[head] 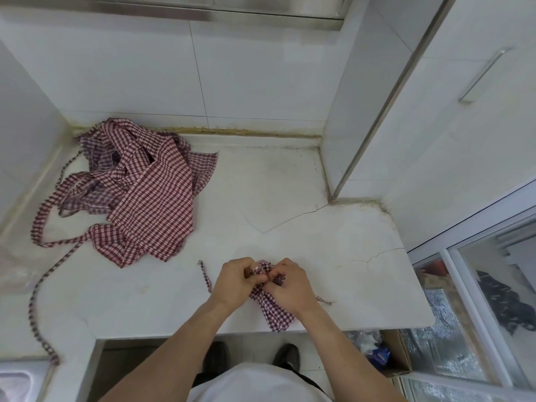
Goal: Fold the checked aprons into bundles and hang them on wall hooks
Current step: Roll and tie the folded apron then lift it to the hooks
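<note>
A small folded bundle of red-and-white checked apron (275, 313) lies at the front edge of the white counter (304, 227). My left hand (236, 281) and my right hand (287, 285) both grip its upper end, fingers curled into the cloth and its ties. One thin tie (205, 275) trails left of my left hand, another tie end (324, 300) pokes out to the right. A loose heap of checked aprons (139, 187) lies at the back left of the counter, its long straps (37, 303) running toward the front left.
White tiled walls close the counter at the back and left. A white cabinet with a metal handle (481, 74) stands at the right. A steel sink corner (20, 381) shows at the bottom left. A glass sliding door (478, 300) and a cardboard box (391, 352) are lower right.
</note>
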Demonstrator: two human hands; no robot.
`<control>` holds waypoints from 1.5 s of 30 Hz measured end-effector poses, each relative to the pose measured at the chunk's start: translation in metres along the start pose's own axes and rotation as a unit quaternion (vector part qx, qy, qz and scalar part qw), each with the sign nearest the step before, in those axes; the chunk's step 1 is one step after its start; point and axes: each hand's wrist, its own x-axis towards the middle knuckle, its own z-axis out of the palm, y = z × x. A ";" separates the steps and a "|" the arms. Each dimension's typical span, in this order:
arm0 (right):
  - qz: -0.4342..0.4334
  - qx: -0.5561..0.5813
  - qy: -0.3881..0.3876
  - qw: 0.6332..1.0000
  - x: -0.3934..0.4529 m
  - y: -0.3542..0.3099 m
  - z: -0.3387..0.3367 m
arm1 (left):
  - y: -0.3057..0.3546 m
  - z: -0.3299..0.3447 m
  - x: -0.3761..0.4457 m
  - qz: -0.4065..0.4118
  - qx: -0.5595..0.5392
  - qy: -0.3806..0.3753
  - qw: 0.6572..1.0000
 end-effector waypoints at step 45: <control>-0.011 -0.105 -0.076 0.991 -0.005 0.016 -0.024 | -0.008 -0.028 0.037 -0.119 -0.088 0.138 0.979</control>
